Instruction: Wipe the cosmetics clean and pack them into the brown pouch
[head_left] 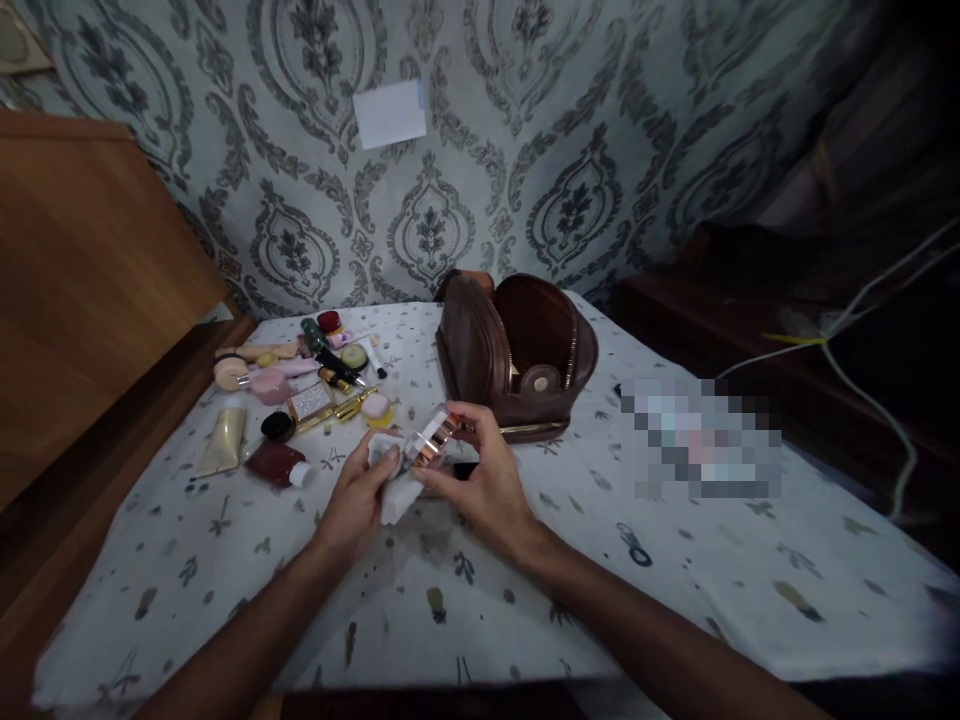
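Observation:
My left hand (355,496) pinches a crumpled white tissue (402,494) over the middle of the table. The tissue lies against a small shiny container (435,438), clear and rose-gold, whose exact kind I cannot make out. Thumb and fingers of my right hand (495,492) grip that container by its ends and hold it tilted. A dark flat item (465,470) shows partly behind my right fingers; the rest of it is hidden. Just beyond my hands stands a brown leather bag (469,350), unzipped, its mouth gaping to the right.
Several cosmetics lie at the left, among them a gold tube (226,438), a dark red bottle (274,463) and a pink bottle (270,386). A pixelated item (701,437) is at the right, near a white cable (862,385). A wooden cabinet (97,280) borders the left side.

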